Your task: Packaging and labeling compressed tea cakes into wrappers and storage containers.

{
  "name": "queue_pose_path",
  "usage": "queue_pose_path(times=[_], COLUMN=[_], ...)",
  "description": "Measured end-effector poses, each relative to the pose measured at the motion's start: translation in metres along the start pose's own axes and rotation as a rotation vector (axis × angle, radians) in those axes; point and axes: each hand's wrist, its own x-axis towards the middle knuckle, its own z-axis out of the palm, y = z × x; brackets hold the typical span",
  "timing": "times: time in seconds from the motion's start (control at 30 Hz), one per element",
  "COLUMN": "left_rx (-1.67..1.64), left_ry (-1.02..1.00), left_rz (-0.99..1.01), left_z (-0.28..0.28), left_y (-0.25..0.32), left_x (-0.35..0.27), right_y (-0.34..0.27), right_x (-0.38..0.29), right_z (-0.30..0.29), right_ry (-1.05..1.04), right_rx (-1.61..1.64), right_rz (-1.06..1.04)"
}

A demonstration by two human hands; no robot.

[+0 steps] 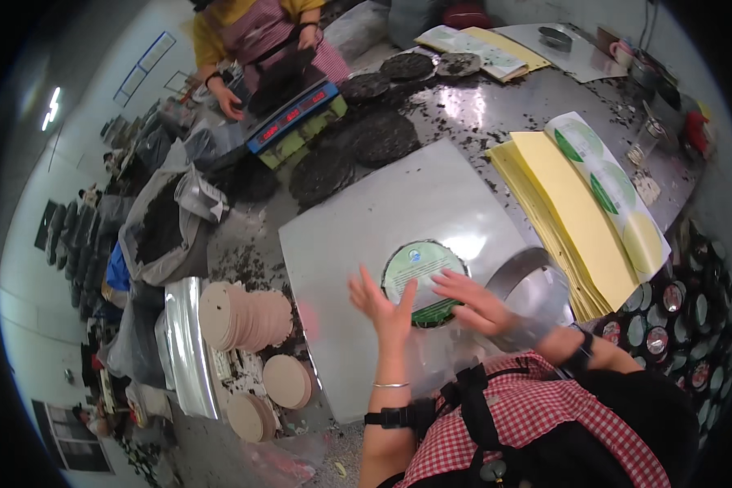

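A round, dark-edged disc with a green and white printed label [426, 271] lies on a pale sheet [366, 226] before me. My left hand [381, 299] is over the disc's left edge, fingers spread, blurred by motion. From the right, my right hand [479, 302] reaches over the disc's lower right part, fingers apart. Whether either hand touches the label I cannot tell. A metal ring [527, 274] lies just right of my right hand. Further right, a printed label sheet [610, 195] rests on a stack of yellow sheets [561, 219].
Round cardboard discs [244, 317] stand at the left beside clear film [189, 348]. Dark pressed discs [384, 137] lie beyond the pale sheet. A co-worker [262, 43] stands behind a digital scale [293, 116]. An open bag of dark material [165, 226] is at the left.
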Motion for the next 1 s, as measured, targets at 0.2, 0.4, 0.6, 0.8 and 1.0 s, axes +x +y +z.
queue_pose_path(times=[0.2, 0.4, 0.6, 0.8, 1.0], left_rx=[-0.07, 1.42, 0.952, 1.156, 1.156], left_ry=[-1.107, -0.976, -0.7, -0.879, -0.601], left_rz=[-0.353, 0.312, -0.172, 0.508, 0.264], left_z=[0.123, 0.131, 0.074, 0.09, 0.104], left_y=[-0.009, -0.15, -0.182, -0.195, -0.149], left_x=[-0.063, -0.077, -0.067, -0.073, -0.087], right_y=[-0.017, -0.064, -0.143, -0.07, -0.041], right_x=[-0.224, -0.264, -0.183, -0.029, -0.005], right_z=[0.006, -0.002, -0.108, -0.131, -0.136], right_ry=[0.11, 0.394, 0.738, 0.41, 0.438], right_rx=[0.256, 0.304, 0.574, -0.042, 0.046], right_rz=[0.524, 1.014, 1.019, 0.684, 0.735])
